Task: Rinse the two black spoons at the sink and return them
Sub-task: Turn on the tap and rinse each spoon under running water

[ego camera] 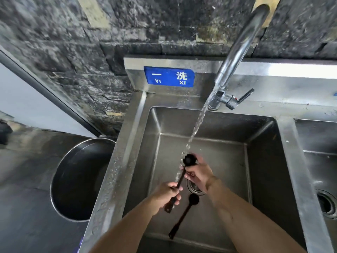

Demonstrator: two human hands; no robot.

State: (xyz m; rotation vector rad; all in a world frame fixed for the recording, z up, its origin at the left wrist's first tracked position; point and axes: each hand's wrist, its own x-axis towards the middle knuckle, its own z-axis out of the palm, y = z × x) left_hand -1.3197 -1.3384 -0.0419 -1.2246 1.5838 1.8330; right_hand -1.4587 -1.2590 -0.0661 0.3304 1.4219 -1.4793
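One black spoon (189, 159) is held over the steel sink (262, 172), its bowl under the running water. My left hand (168, 193) grips its handle low down. My right hand (197, 173) holds the spoon near the bowl, fingers curled round the neck. A stream of water (197, 123) falls from the faucet (237, 52) onto the spoon's bowl. The second black spoon (184, 215) lies on the sink floor below my hands, bowl near the drain (196, 188), handle pointing toward me.
A large round metal pot (80, 179) stands on the floor left of the sink. A second basin (321, 161) with its own drain lies to the right. A blue sign (168, 77) is fixed on the backsplash. The faucet lever (245, 96) points right.
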